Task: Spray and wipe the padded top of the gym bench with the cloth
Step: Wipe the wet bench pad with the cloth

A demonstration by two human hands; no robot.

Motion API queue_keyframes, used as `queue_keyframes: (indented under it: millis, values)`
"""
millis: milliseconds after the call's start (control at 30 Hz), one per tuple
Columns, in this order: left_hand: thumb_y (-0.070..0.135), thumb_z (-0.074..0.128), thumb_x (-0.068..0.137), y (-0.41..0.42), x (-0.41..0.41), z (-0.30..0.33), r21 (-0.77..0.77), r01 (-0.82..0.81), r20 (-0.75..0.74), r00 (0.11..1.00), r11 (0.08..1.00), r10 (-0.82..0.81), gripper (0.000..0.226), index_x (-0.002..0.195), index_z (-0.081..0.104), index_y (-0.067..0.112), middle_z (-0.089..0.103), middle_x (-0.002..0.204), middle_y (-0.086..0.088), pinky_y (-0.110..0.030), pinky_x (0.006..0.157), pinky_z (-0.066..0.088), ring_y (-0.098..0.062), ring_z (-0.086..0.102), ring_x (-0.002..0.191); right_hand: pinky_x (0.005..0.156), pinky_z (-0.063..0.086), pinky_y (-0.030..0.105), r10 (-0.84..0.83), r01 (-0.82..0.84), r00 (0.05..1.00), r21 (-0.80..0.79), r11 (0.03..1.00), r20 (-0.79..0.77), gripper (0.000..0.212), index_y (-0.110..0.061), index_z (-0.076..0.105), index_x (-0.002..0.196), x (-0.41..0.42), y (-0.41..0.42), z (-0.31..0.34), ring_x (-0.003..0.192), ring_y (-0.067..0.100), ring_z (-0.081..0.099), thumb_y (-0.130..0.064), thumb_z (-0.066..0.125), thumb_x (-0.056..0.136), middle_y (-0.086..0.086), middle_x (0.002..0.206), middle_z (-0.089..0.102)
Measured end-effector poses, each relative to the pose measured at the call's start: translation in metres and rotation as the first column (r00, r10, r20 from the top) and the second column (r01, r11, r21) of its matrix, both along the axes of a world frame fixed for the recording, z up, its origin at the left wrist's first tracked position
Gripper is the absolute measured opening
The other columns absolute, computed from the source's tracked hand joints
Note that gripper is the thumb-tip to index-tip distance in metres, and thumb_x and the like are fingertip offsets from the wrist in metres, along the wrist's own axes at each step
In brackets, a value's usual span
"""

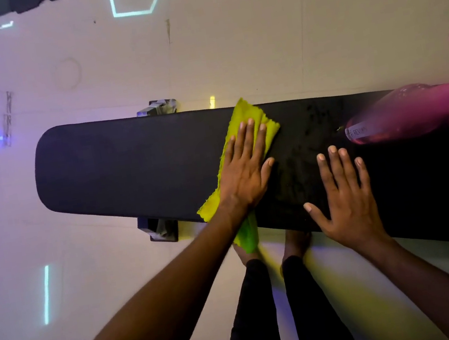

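A: What lay nearest?

B: Two bare arms reached over dark trousers and bare feet (pixel 296 242) to the table (pixel 129 166), a long black pad with rounded corners, matte and wet-speckled near the middle.

A: And the hands?

B: The left hand (pixel 242 167) pressed flat, fingers spread, on the cloth (pixel 243 126), a crinkled yellow-green rag draped over the near edge. The right hand (pixel 344 198) rested flat and released beside it, grasping nothing.

A: Farther off?

B: A pink bottle (pixel 390 118) lay on the pad's right end.
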State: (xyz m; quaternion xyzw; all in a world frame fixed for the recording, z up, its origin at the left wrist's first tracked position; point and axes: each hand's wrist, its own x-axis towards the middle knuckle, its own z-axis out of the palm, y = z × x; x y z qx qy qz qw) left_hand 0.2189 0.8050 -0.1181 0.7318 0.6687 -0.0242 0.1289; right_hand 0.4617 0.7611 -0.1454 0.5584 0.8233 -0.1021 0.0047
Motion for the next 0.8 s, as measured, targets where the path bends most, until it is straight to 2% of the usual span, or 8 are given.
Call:
queue_keyframes:
  millis: [100, 167, 267, 400, 533, 600, 700, 800]
  values:
    - [0.045, 0.023, 0.107, -0.035, 0.023, -0.001, -0.037, -0.011, 0.046, 0.999, 0.999, 0.012, 0.068, 0.164, 0.010, 0.010, 0.002, 0.172, -0.014, -0.045, 0.130, 0.004, -0.028, -0.004, 0.160, 0.129, 0.016, 0.065, -0.014, 0.014, 1.000, 0.003, 1.000, 0.010, 0.098, -0.006, 0.007, 0.168, -0.004, -0.001, 0.001, 0.164, 0.039, 0.004, -0.065, 0.037, 0.095, 0.020, 0.176, 0.000]
    - [0.045, 0.024, 0.106, -0.026, 0.039, -0.003, -0.013, 0.095, 0.067, 0.993, 0.995, -0.094, 0.067, 0.163, 0.014, 0.011, 0.007, 0.172, -0.014, -0.044, 0.129, 0.008, -0.027, 0.001, 0.160, 0.128, 0.015, 0.066, -0.014, 0.014, 1.000, 0.011, 1.000, 0.011, 0.100, -0.004, 0.007, 0.167, -0.007, -0.002, 0.000, 0.164, 0.040, 0.003, -0.065, 0.038, 0.094, 0.022, 0.176, 0.000]
    - [0.044, 0.023, 0.107, 0.013, 0.027, -0.008, 0.036, 0.209, 0.008, 0.978, 0.977, -0.209, 0.064, 0.164, 0.016, 0.015, 0.011, 0.172, -0.009, -0.044, 0.129, 0.011, -0.024, 0.006, 0.160, 0.129, 0.013, 0.066, -0.009, 0.009, 1.000, 0.015, 1.000, 0.026, 0.100, -0.004, 0.008, 0.167, -0.008, -0.001, -0.001, 0.164, 0.041, 0.003, -0.065, 0.039, 0.094, 0.023, 0.175, 0.001]
    - [0.047, 0.022, 0.107, -0.004, 0.014, -0.015, 0.056, 0.084, -0.001, 0.996, 0.995, -0.084, 0.066, 0.164, 0.013, 0.015, 0.008, 0.172, -0.011, -0.046, 0.129, 0.008, -0.026, 0.004, 0.160, 0.130, 0.009, 0.065, -0.023, 0.024, 0.998, -0.018, 1.000, 0.056, 0.100, -0.001, 0.008, 0.166, -0.014, -0.003, 0.006, 0.163, 0.042, 0.002, -0.064, 0.038, 0.095, 0.026, 0.174, 0.002]
    - [0.044, 0.017, 0.106, -0.022, 0.009, 0.002, 0.000, 0.096, 0.045, 0.994, 0.995, -0.096, 0.062, 0.164, 0.014, 0.021, 0.007, 0.172, -0.009, -0.049, 0.128, 0.008, -0.026, 0.003, 0.160, 0.130, 0.012, 0.064, -0.060, 0.064, 0.996, -0.060, 0.996, 0.064, 0.094, 0.002, 0.014, 0.165, -0.025, -0.003, 0.023, 0.162, 0.044, 0.008, -0.056, 0.039, 0.095, 0.028, 0.173, 0.008]
    - [0.038, 0.022, 0.105, -0.026, -0.005, 0.015, 0.043, 0.028, 0.098, 0.995, 0.999, -0.032, 0.059, 0.160, 0.032, 0.017, 0.024, 0.169, -0.013, -0.046, 0.126, 0.016, -0.027, 0.017, 0.158, 0.130, 0.014, 0.064, -0.082, 0.085, 0.996, -0.074, 0.994, 0.046, 0.090, 0.004, 0.021, 0.163, -0.032, 0.000, 0.032, 0.161, 0.044, 0.014, -0.049, 0.042, 0.094, 0.030, 0.172, 0.015]
    - [0.027, 0.043, 0.104, -0.055, -0.028, 0.030, 0.244, -0.178, 0.207, 0.970, 0.953, 0.128, 0.042, 0.132, 0.067, 0.007, 0.061, 0.143, -0.014, -0.043, 0.108, 0.042, -0.027, 0.055, 0.138, 0.127, 0.022, 0.065, -0.014, 0.014, 1.000, -0.019, 1.000, -0.001, 0.073, 0.005, 0.041, 0.155, -0.040, 0.003, 0.042, 0.155, 0.044, 0.033, -0.033, 0.050, 0.094, 0.030, 0.164, 0.035]
    - [0.024, 0.060, 0.098, -0.090, -0.035, 0.036, 0.315, -0.237, 0.240, 0.957, 0.919, 0.164, 0.026, 0.112, 0.076, 0.009, 0.076, 0.117, -0.008, -0.038, 0.088, 0.045, -0.027, 0.072, 0.105, 0.118, 0.039, 0.063, 0.052, -0.047, 0.997, 0.100, 0.994, -0.053, 0.049, 0.005, 0.061, 0.139, -0.048, 0.008, 0.046, 0.139, 0.044, 0.056, -0.018, 0.054, 0.097, 0.028, 0.148, 0.058]
